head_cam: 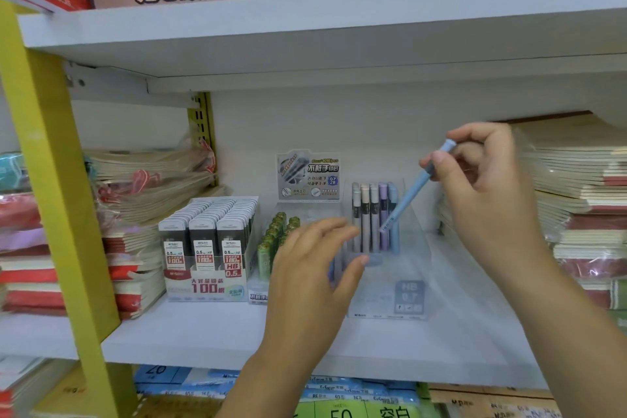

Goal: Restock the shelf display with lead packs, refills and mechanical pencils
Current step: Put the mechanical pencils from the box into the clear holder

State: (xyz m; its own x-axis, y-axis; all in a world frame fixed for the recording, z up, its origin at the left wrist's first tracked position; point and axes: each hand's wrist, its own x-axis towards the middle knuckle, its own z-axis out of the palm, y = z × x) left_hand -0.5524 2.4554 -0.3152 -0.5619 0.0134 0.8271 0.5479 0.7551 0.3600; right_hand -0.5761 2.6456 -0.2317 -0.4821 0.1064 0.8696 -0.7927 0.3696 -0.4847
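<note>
Pencil step: my right hand [488, 180] fingers [481, 132] are pinching a blue pencil [405, 200] near its top, tip angling over the clear holder [407, 295] on the shelf [203, 332]. My left hand [312, 268] is hovering slack and empty. Next, probably: uprighting it, lowering it into a gap.

Left hand [312, 268] loosely spread (back showing); right hand [485, 180] raised, pinching blue pencil [409, 197]

A slim pale-blue plastic mechanical pencil [407, 197] is slanting tip-down over a clear plastic display stand [390, 295], where pastel-coloured pencils [373, 217] are standing upright at the back. To its left, green lead refill tubes [271, 241] and a white carton of black-and-white 0.5 HB lead packs [207, 241] are sitting in rows.
</note>
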